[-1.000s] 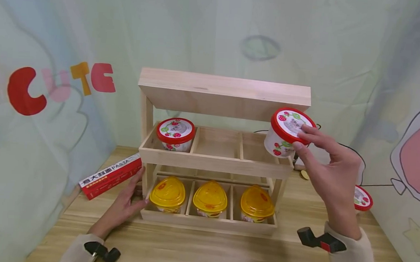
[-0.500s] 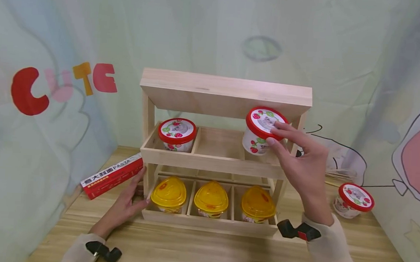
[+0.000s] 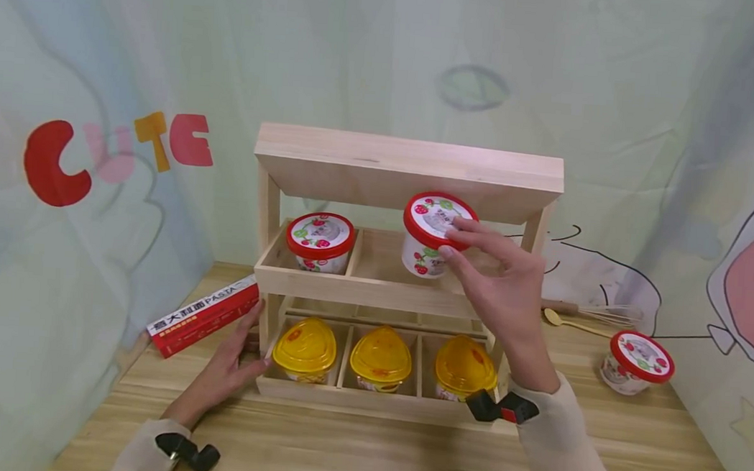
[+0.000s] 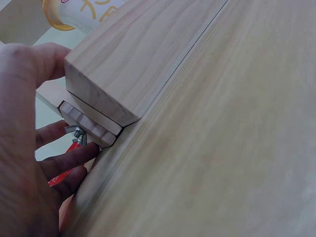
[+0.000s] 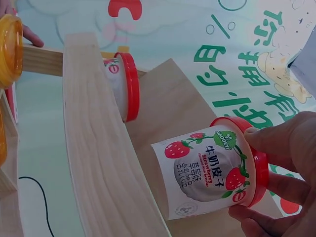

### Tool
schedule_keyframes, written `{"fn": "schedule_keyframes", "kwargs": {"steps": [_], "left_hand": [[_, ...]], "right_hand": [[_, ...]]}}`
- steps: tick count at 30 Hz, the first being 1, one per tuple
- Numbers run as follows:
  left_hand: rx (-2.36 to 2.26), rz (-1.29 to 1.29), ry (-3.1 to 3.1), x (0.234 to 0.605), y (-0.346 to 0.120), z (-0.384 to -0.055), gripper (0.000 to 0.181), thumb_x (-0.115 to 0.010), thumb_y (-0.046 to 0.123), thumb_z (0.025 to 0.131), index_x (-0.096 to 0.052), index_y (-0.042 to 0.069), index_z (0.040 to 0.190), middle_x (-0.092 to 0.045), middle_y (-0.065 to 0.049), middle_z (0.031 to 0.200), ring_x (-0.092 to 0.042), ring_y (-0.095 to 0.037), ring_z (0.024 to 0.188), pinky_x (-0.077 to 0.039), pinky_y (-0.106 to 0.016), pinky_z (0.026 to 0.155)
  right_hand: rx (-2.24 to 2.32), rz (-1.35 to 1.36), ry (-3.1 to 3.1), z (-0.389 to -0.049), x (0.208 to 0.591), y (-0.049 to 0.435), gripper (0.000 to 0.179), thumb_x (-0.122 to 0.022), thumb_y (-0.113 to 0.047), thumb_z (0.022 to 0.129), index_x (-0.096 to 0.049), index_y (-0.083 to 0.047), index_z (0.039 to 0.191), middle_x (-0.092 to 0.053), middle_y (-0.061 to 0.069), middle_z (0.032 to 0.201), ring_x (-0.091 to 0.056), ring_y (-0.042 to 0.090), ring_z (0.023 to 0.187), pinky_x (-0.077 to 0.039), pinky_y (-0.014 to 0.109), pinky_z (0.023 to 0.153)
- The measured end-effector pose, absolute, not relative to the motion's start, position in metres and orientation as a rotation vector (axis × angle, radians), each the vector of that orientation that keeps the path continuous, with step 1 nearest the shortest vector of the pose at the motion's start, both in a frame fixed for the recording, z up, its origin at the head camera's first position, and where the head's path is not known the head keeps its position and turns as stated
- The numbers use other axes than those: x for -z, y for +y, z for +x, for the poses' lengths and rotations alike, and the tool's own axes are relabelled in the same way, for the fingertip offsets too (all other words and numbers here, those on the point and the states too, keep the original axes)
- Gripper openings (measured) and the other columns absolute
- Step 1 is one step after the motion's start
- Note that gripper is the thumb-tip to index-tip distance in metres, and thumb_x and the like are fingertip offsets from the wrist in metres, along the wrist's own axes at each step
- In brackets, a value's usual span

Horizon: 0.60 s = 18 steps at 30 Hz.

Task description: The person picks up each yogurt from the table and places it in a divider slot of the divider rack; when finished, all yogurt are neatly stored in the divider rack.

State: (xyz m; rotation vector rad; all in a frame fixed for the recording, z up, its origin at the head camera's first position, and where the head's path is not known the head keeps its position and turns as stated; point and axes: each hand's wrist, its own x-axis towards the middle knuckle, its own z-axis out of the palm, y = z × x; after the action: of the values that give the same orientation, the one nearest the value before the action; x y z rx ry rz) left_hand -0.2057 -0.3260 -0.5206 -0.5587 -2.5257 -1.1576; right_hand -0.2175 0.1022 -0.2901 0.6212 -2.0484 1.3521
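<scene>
My right hand holds a strawberry milk cup by its red lid, thumb and fingers around the rim. The cup hangs slightly tilted over the middle compartment of the upper tier of a wooden rack. In the right wrist view the cup's printed side shows, apart from the rack's front rail. A matching cup sits in the upper left compartment. My left hand grips the rack's lower left corner; in the left wrist view its thumb and fingers are around the wooden end.
Yellow-lidded cups fill the lower tier's three compartments. A red pasta box lies left of the rack. On the right stand another strawberry cup, a yellow spoon and a whisk. Printed curtains surround the table.
My right hand has carried the strawberry cup leftward, from the upper right compartment to over the middle one. The left hand stays at the rack's corner. The spoon and whisk have come into sight.
</scene>
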Motion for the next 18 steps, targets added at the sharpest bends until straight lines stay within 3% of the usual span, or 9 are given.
{"fn": "schedule_keyframes", "kwargs": {"steps": [4, 10, 15, 18], "left_hand": [[1.175, -0.561, -2.525, 0.52, -0.325, -0.205, 0.106, -0.076, 0.015, 0.093, -0.009, 0.024, 0.175, -0.034, -0.027, 0.172, -0.058, -0.049, 0.136, -0.054, -0.067, 0.105], [1.185, -0.549, -2.535, 0.52, -0.326, -0.205, 0.106, -0.075, 0.015, 0.093, -0.009, 0.025, 0.175, -0.033, -0.027, 0.172, -0.059, -0.048, 0.135, -0.055, -0.059, 0.106], [1.235, -0.567, -2.517, 0.52, -0.326, -0.206, 0.105, -0.075, 0.014, 0.093, -0.009, 0.025, 0.175, -0.029, -0.029, 0.173, -0.052, -0.055, 0.14, -0.047, -0.079, 0.106], [1.233, -0.566, -2.52, 0.52, -0.326, -0.206, 0.106, -0.075, 0.015, 0.093, -0.008, 0.026, 0.175, -0.028, -0.028, 0.174, -0.052, -0.054, 0.14, -0.048, -0.078, 0.106]], "right_hand": [[-1.3, 0.637, -2.074, -0.221, 0.292, 0.091, 0.026, -0.085, -0.018, 0.094, -0.083, -0.012, 0.119, -0.079, 0.004, 0.133, -0.068, 0.021, 0.135, -0.053, 0.036, 0.111], [-1.248, 0.68, -2.077, -0.228, 0.298, 0.075, 0.026, -0.086, -0.017, 0.092, -0.084, -0.009, 0.116, -0.08, 0.006, 0.131, -0.071, 0.026, 0.132, -0.057, 0.046, 0.11], [-1.216, 0.707, -2.089, -0.231, 0.306, 0.065, 0.026, -0.086, -0.017, 0.092, -0.084, -0.008, 0.116, -0.08, 0.008, 0.129, -0.071, 0.028, 0.13, -0.056, 0.048, 0.112], [-1.198, 0.725, -2.095, -0.232, 0.311, 0.06, 0.025, -0.087, -0.016, 0.091, -0.084, -0.008, 0.114, -0.081, 0.01, 0.127, -0.072, 0.03, 0.128, -0.056, 0.049, 0.111]]}}
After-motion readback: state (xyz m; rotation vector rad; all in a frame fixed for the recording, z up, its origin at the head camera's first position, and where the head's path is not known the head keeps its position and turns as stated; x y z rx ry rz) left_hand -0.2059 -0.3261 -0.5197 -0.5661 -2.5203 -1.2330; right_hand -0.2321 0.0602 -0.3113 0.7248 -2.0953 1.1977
